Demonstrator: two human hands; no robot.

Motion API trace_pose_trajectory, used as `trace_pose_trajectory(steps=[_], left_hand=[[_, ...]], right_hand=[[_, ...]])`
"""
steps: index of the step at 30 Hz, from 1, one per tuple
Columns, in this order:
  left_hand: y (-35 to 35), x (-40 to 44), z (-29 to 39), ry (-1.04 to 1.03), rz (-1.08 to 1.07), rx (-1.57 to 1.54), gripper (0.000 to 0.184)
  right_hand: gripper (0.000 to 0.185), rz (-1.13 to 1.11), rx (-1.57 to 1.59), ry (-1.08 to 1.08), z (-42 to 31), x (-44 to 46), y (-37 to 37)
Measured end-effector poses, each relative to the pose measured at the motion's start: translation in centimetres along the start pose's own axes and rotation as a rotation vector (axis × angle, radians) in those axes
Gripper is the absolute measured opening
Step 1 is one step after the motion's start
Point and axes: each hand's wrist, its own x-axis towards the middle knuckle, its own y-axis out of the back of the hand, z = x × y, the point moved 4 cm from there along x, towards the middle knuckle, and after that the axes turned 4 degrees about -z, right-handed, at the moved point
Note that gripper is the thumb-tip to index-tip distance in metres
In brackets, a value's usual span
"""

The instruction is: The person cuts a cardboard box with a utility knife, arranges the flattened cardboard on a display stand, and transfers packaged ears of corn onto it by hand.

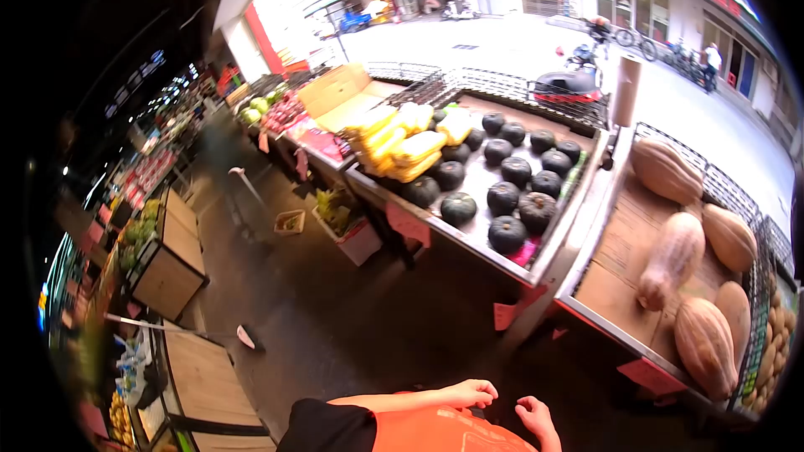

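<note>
Your L hand and R hand look empty, fingers loosely bent. Dark squashes already laid out on surface ahead of fingers; tan squashes in tray to their R. None in hand.

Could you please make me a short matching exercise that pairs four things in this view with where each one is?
Column one
1. Dark round squashes
2. Large tan gourds
3. Left hand and right hand
4. Scooter

Column two
A. Close to the orange garment, at the bottom of the view
B. Outside, beyond the produce displays
C. On brown cardboard, at the right of the view
D. Beside the pile of yellow produce

Right pairs: 1-D, 2-C, 3-A, 4-B.
</note>
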Motion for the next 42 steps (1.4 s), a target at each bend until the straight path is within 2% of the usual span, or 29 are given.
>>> trace_pose_trajectory(steps=[2, 3, 4, 6, 7, 9, 10, 12, 13, 15, 17, 19, 20, 21, 22, 23, 28, 29, 31, 33, 35, 39, 42], left_hand=[[1.1, -2.3, -0.5, -0.032, 0.118, -0.051, 0.022], [2.6, -2.2, -1.8, -0.12, 0.086, -0.17, 0.021], [8.0, -8.0, -3.0, -0.09, 0.201, -0.168, 0.02], [10.7, -10.6, -5.1, -0.115, 0.269, -0.276, 0.019], [14.1, -15.5, -6.1, -0.085, 0.334, -0.294, 0.02], [17.3, -17.6, -8.0, -0.098, 0.36, -0.389, 0.02], [20.0, -20.6, -8.8, -0.18, 0.429, -0.376, 0.021], [23.9, -22.3, -12.4, -0.222, 0.519, -0.489, 0.021], [26.0, -23.1, -14.4, -0.276, 0.555, -0.531, 0.02], [29.8, -27.1, -16.4, -0.342, 0.663, -0.715, 0.018], [33.3, -30.3, -17.7, -0.353, 0.771, -0.763, 0.014], [36.0, -31.7, -19.2, -0.413, 0.805, -0.896, 0.01], [37.9, -32.3, -19.6, -0.431, 0.803, -0.914, 0.009], [39.2, -32.4, -20.4, -0.442, 0.798, -0.939, 0.009], [42.4, -33.1, -19.2, -0.478, 0.81, -0.925, 0.008], [42.5, -32.4, -20.6, -0.465, 0.8, -0.945, 0.008], [49.7, -32.7, -24.0, -0.317, 0.921, -0.956, 0.012], [51.1, -33.6, -25.6, -0.271, 0.971, -0.95, 0.012], [54.4, -34.0, -32.1, -0.128, 1.142, -0.74, 0.018], [55.5, -36.5, -35.3, 0.038, 1.273, -0.687, 0.019], [57.2, -38.5, -37.0, 0.129, 1.331, -0.82, 0.02], [61.8, -40.2, -36.9, 0.165, 1.35, -1.004, 0.023], [67.2, -40.6, -36.8, 0.16, 1.315, -1.039, 0.025]], right_hand=[[0.03, -0.086, 0.011, 0.039, -2.0, 1.6, -1.1], [0.031, -0.089, -0.131, -0.014, -4.2, 1.8, -0.5], [0.032, -0.164, -0.095, 0.049, -8.8, 4.3, -7.0], [0.034, -0.257, -0.198, 0.084, -11.4, 6.4, -10.0], [0.035, -0.326, -0.222, 0.117, -15.1, 7.6, -14.8], [0.036, -0.404, -0.375, 0.11, -18.1, 9.5, -18.1], [0.037, -0.455, -0.406, 0.157, -20.8, 10.6, -21.8], [0.032, -0.494, -0.342, 0.175, -24.0, 11.7, -26.3], [0.03, -0.64, -0.164, -0.026, -25.4, 12.2, -29.3], [0.03, -0.708, -0.283, 0.18, -30.2, 12.7, -33.9], [0.032, -0.816, -0.435, 0.259, -33.5, 14.2, -36.4], [0.034, -0.776, -0.542, 0.232, -35.0, 16.4, -37.4], [0.032, -0.778, -0.551, 0.134, -36.7, 17.8, -37.7], [0.032, -0.707, -0.619, 0.297, -37.7, 19.4, -38.2], [0.032, -0.655, -0.592, 0.313, -40.6, 22.2, -38.2], [0.032, -0.637, -0.563, 0.274, -39.7, 23.1, -38.3], [0.031, -0.664, -0.564, 0.438, -45.5, 32.5, -42.9], [0.03, -0.678, -0.567, 0.505, -46.9, 34.7, -44.7], [0.029, -0.701, -0.581, 0.545, -51.3, 38.9, -47.5], [0.027, -0.723, -0.502, 0.543, -57.1, 40.5, -49.5], [0.025, -0.692, -0.374, 0.655, -62.9, 43.3, -51.1], [0.023, -0.522, -0.172, 0.74, -70.6, 50.4, -51.9], [0.019, -0.415, 0.098, 0.68, -74.5, 56.1, -52.2]])
